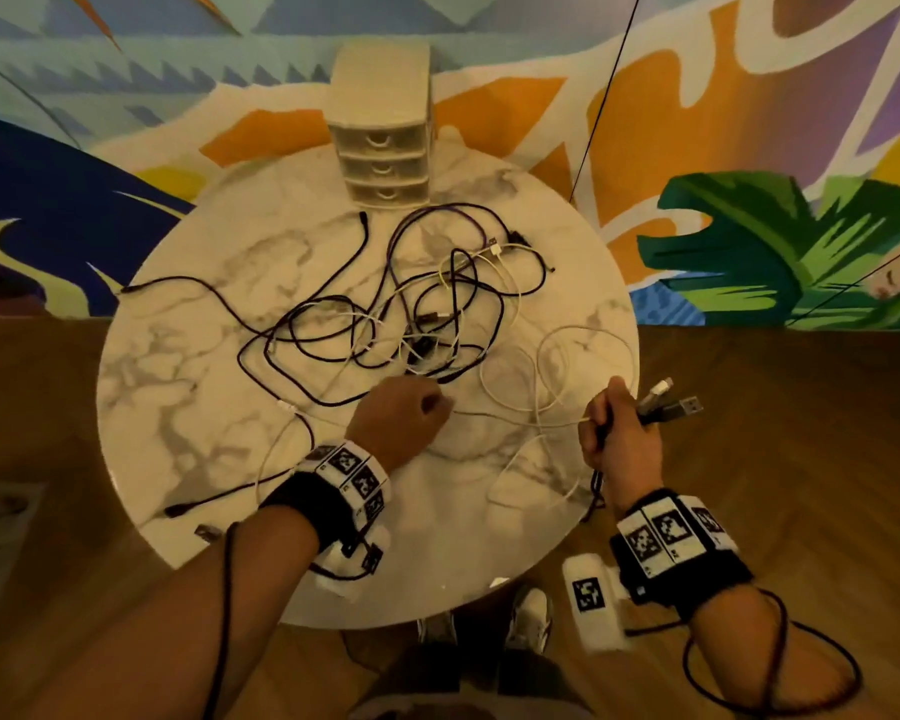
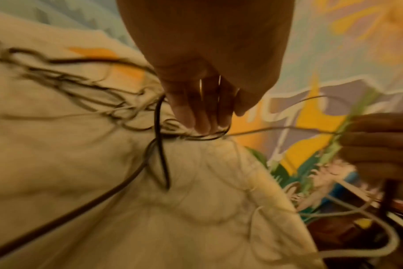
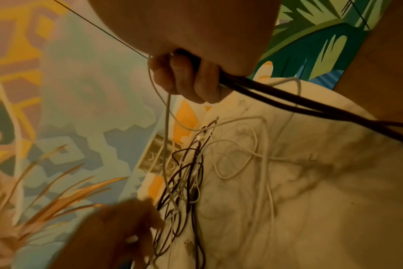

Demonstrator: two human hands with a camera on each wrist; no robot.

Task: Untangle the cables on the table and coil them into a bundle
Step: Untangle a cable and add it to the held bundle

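A tangle of black and white cables (image 1: pixel 427 314) lies in the middle of the round marble table (image 1: pixel 188 387). My left hand (image 1: pixel 435 405) is at the tangle's near edge, fingers curled. In the left wrist view its fingertips (image 2: pixel 203 125) hook a black cable (image 2: pixel 160 145) that loops under them. My right hand (image 1: pixel 611 423) hovers at the table's right edge and grips several cable ends, their USB plugs (image 1: pixel 671 400) sticking out to the right. In the right wrist view, dark cables (image 3: pixel 288 98) and a white cable (image 3: pixel 167 127) run out of that fist (image 3: pixel 184 78).
A small beige drawer unit (image 1: pixel 383 132) stands at the table's far edge against the painted wall. Loose white loops (image 1: pixel 552 376) lie near the right hand. A black cable end (image 1: pixel 178 509) rests at the near left edge. Wooden floor surrounds the table.
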